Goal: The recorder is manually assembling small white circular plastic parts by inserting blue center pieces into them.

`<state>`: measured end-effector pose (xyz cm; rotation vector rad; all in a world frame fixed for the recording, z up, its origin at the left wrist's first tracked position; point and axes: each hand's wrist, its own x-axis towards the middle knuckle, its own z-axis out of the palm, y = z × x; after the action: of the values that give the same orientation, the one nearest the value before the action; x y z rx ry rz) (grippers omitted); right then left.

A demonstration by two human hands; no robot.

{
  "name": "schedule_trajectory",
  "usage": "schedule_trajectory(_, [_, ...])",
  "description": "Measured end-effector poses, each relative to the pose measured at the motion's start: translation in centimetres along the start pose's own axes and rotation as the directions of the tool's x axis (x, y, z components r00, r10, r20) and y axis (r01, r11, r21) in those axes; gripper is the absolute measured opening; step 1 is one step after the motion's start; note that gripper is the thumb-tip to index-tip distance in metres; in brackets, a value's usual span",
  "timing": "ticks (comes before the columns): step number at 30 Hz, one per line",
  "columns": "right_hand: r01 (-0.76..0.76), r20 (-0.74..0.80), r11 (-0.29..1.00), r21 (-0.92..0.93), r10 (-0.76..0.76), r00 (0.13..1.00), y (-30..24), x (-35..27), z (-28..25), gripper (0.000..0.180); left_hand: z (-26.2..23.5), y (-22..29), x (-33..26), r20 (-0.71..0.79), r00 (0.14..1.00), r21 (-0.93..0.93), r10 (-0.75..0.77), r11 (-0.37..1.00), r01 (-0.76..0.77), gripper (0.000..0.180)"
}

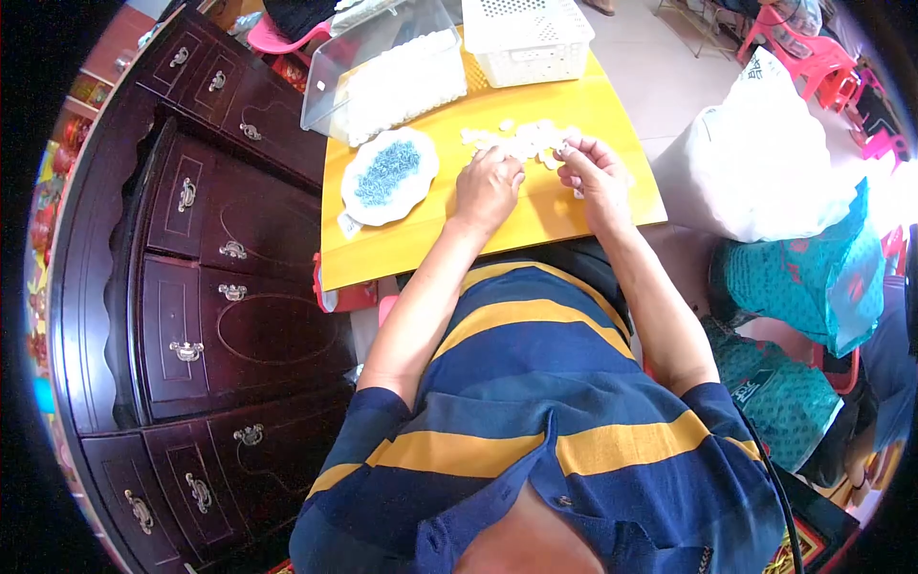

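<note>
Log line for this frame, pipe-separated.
left hand: at small white pieces, hold unclear | right hand: same | yellow tabletop: scalloped white dish of thin blue-grey pieces, clear plastic bin, white perforated basket

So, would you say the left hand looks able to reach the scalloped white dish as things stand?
Probably yes: the left hand is close to the white dish, to its right, and nothing visible stands between them on the yellow table. Whether the hand holds anything is hard to tell.
</note>
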<state>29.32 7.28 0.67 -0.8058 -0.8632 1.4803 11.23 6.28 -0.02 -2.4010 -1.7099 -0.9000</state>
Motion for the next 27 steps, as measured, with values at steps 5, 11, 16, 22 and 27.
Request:
schedule_trajectory(5, [0.013,0.061,1.0,0.006,-0.013,0.998,0.3,0.0,-0.1,0.015,0.1,-0.3,-0.1,0.014,0.996,0.077,0.083,0.993,-0.084,0.007])
schedule_trajectory(11, [0.008,0.095,0.999,-0.034,-0.004,0.995,0.5,0.0,0.1,0.013,-1.7,0.6,-0.7,-0.119,0.987,-0.24,-0.104,0.968,0.073,0.006])
schedule_trajectory(16, [-0.027,0.184,0.997,-0.072,0.04,0.982,0.4,-0.9,0.9,0.012,-4.2,0.6,-1.4,0.116,0.938,-0.668,-0.327,0.673,0.317,0.009])
schedule_trajectory(22, [-0.035,0.274,0.993,-0.115,0.066,0.96,1.0,-1.8,1.7,0.013,-5.5,1.4,-1.7,0.155,0.937,-0.77,-0.313,0.555,0.313,0.013])
schedule_trajectory(27, [0.022,0.299,0.975,-0.22,0.046,0.953,1.3,-2.1,2.0,0.015,-5.6,0.8,-2.5,0.169,0.943,-0.741,-0.286,0.594,0.313,0.012])
